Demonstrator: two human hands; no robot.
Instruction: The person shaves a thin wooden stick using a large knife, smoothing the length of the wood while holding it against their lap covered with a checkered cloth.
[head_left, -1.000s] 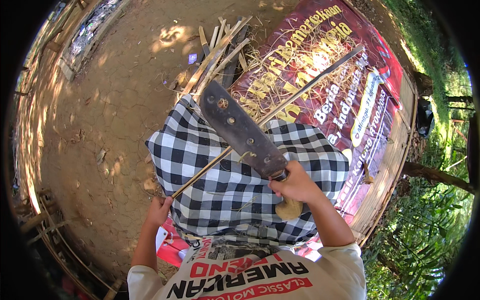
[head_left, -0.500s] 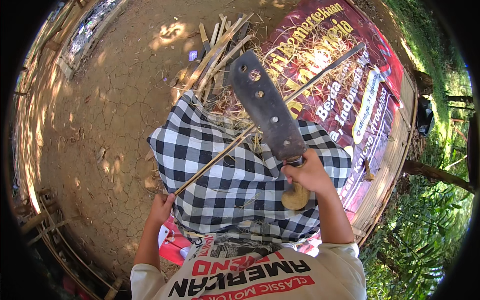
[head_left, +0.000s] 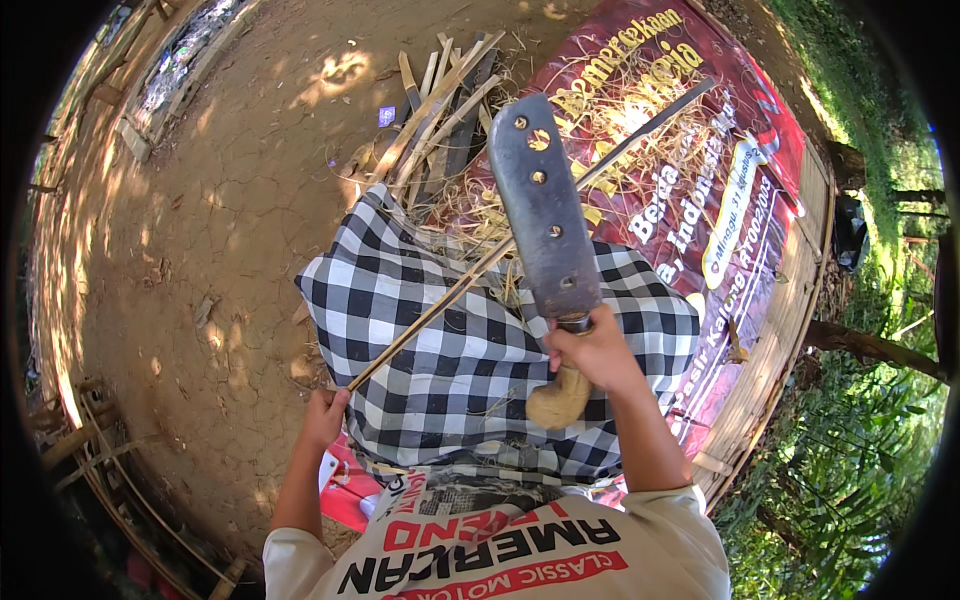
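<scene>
The right hand [head_left: 592, 350] grips a cleaver [head_left: 545, 205], blade toward twelve o'clock — hiding part of the thin strip [head_left: 455, 292], whose lower end the left hand [head_left: 324, 416] pinches, far end toward two; blade-to-strip contact is hard to judge.

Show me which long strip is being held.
The strip slanting across the checkered cloth, its near end in the left hand; the other strips lie piled beyond.
</scene>
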